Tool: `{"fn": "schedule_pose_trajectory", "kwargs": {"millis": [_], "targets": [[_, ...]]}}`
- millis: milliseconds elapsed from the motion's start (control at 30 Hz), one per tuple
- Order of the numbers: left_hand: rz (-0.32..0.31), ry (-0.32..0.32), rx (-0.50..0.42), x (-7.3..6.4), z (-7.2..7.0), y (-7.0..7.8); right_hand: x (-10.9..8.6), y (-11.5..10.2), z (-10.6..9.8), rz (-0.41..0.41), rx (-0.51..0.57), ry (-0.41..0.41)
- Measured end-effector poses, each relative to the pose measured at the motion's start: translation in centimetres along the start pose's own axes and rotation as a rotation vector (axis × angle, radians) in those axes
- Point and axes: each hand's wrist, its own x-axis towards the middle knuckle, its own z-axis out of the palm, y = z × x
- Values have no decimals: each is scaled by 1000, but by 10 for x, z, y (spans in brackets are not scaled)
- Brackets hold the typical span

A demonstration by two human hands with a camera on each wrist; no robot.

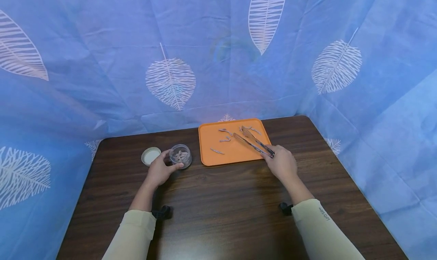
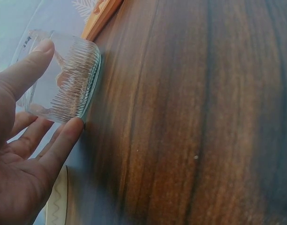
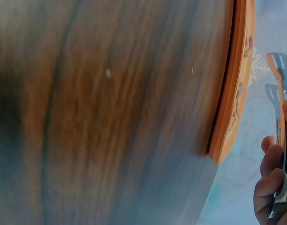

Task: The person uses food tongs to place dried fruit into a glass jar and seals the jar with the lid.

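My left hand (image 1: 160, 169) holds a clear ribbed jar (image 1: 181, 156) at the table's left, thumb on one side and fingers on the other. Several small greyish-pink strips lie inside the jar; the left wrist view shows some through its wall (image 2: 78, 79). With my right hand (image 1: 282, 162) I grip metal tongs (image 1: 263, 146) by their dark handles. The tongs' two arms stand apart over an orange tray (image 1: 209, 159), with nothing between their tips. Strips (image 1: 225, 139) like those in the jar lie scattered on the tray. In the right wrist view the slotted tong heads (image 3: 280, 63) show.
A round lid (image 1: 151, 156) with a pale middle lies left of the jar. The dark wood table (image 1: 218, 199) ends at a blue curtain (image 1: 211, 63) with white leaf prints, behind the tray and along both sides.
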Motion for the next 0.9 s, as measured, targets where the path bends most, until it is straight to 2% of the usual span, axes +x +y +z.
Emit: {"fn": "schedule_pose_trajectory", "kwargs": {"millis": [233, 700, 900], "targets": [[0, 1, -5, -1, 0, 1, 8, 12, 0, 52, -36, -33], [-17, 0, -6, 0, 0, 0, 10, 24, 5, 51, -88, -59], [-20, 0, -16, 1, 1, -1, 13, 25, 6, 77, -95, -79]]}}
